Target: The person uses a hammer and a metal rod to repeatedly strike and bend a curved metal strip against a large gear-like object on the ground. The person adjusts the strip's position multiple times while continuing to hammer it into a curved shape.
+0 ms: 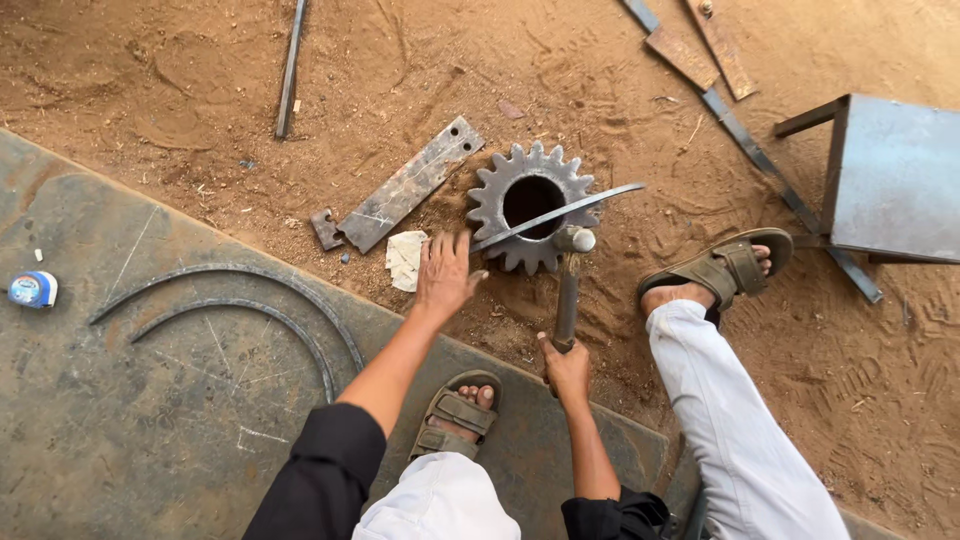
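Observation:
A large steel gear (497, 203) with a round centre hole lies flat on sandy ground. A thin curved metal strip (560, 212) rests across its top. My left hand (444, 273) holds the near end of that strip, fingers spread over it. My right hand (567, 368) grips the handle of a hammer (568, 290), whose head sits on the strip at the gear's right edge. My sandalled feet (458, 412) are planted on either side.
Two curved metal strips (245, 305) lie on a big steel sheet (110, 420) at left, with a blue tape measure (33, 289). A flat drilled bar (405, 187), a crumpled cloth (405, 259), loose flat bars (700, 50) and a metal table (890, 180) surround the gear.

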